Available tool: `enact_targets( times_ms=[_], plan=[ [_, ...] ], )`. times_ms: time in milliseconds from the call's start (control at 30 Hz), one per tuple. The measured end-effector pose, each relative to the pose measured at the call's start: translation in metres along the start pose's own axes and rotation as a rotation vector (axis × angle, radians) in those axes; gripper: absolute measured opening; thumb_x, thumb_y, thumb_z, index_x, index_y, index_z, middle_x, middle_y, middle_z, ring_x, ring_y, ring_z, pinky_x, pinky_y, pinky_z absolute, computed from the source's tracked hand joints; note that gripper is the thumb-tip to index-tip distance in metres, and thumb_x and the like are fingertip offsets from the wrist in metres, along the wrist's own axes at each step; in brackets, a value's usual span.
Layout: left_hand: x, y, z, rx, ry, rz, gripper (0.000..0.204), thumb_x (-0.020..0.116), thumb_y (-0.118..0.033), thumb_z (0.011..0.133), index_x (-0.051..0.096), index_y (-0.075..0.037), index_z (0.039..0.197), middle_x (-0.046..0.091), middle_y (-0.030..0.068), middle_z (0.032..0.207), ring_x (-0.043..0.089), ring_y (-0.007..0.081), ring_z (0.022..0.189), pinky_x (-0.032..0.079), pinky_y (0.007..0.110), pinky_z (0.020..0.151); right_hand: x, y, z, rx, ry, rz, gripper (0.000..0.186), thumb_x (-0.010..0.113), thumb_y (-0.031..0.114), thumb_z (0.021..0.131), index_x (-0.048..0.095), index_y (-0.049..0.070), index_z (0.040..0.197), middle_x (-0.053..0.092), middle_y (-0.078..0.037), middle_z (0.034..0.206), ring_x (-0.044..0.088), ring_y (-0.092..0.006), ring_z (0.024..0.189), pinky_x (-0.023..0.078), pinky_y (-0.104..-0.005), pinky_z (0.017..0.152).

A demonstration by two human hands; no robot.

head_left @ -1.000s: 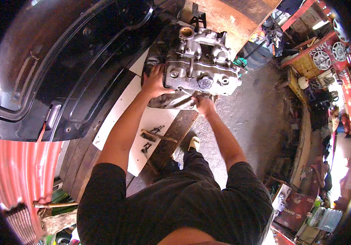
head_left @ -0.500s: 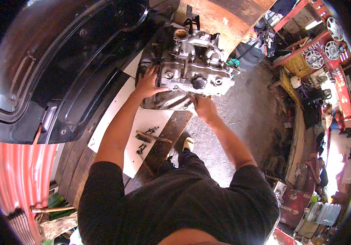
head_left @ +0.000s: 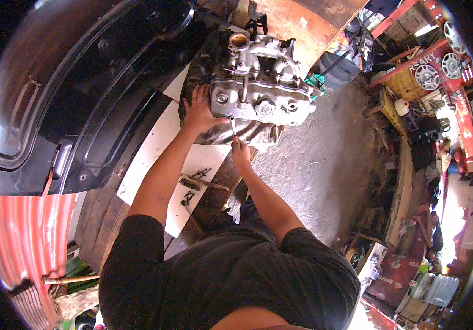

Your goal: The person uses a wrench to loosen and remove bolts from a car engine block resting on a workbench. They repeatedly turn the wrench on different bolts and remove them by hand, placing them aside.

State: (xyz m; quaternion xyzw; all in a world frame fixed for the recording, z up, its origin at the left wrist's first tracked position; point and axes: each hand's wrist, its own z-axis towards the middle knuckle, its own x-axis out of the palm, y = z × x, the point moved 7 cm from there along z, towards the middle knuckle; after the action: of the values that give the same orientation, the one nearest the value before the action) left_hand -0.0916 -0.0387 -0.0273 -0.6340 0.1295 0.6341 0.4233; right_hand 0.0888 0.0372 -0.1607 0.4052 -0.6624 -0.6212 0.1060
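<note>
A metal engine (head_left: pixel 280 82) with a silver valve cover (head_left: pixel 236 107) rests on the bench in front of me. My left hand (head_left: pixel 197 114) lies with fingers spread against the cover's left end. Its thumb reaches along the near edge to the head of a wrench (head_left: pixel 233 125). That head sits at a bolt on the edge, though the bolt itself is hidden. My right hand (head_left: pixel 240 154) is closed round the wrench's near end, and the tool points almost straight toward me. A round filler cap (head_left: pixel 264 110) is on the cover, right of the wrench.
On the white board (head_left: pixel 148 170) lie a wooden-handled brush (head_left: pixel 203 182) and small dark parts (head_left: pixel 187 199). A black car panel (head_left: pixel 93 93) fills the left side. Concrete floor (head_left: pixel 324 170) stretches right, toward shelves and hung wheel covers (head_left: pixel 427 77).
My right hand has swung left and slightly nearer me, turning the wrench from pointing right to pointing toward me. My left hand stays on the cover. The view has shifted a little.
</note>
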Motion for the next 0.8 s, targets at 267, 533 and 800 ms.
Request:
enact_targets(
  times_ms=[267,533,800],
  plan=[
    [0.003,0.000,0.000,0.003,-0.064,-0.038,0.130,0.076,-0.066,0.047,0.016,-0.004,0.145,0.015,0.0130,0.151,0.006,0.0316,0.142,0.015,0.070,0.102,0.027,-0.008,0.000,0.021,-0.068,0.126,0.054,0.041,0.049,0.095,0.058,-0.002,0.084,0.049,-0.010,0.060,0.047,-0.0204,0.059,0.039,-0.0379,0.058],
    [-0.001,-0.005,-0.002,-0.063,-0.046,0.054,0.132,0.073,-0.070,0.045,0.017,-0.005,0.145,0.016,0.0100,0.152,0.006,0.0270,0.142,0.014,0.068,0.104,0.006,-0.015,0.027,-0.091,0.053,-0.009,0.052,0.044,0.046,0.094,0.061,-0.003,0.103,0.065,-0.021,0.083,0.062,-0.0320,0.082,0.045,-0.0417,0.073],
    [-0.003,-0.005,-0.002,0.001,-0.128,0.081,0.124,0.077,-0.066,0.047,0.023,-0.006,0.142,0.026,0.0123,0.145,0.017,0.0314,0.139,0.022,0.072,0.098,-0.089,0.114,0.045,-0.367,0.257,-1.095,0.063,0.032,0.058,0.093,0.070,0.008,0.087,0.069,-0.014,0.085,0.067,-0.0345,0.080,0.053,-0.0470,0.071]
  ],
)
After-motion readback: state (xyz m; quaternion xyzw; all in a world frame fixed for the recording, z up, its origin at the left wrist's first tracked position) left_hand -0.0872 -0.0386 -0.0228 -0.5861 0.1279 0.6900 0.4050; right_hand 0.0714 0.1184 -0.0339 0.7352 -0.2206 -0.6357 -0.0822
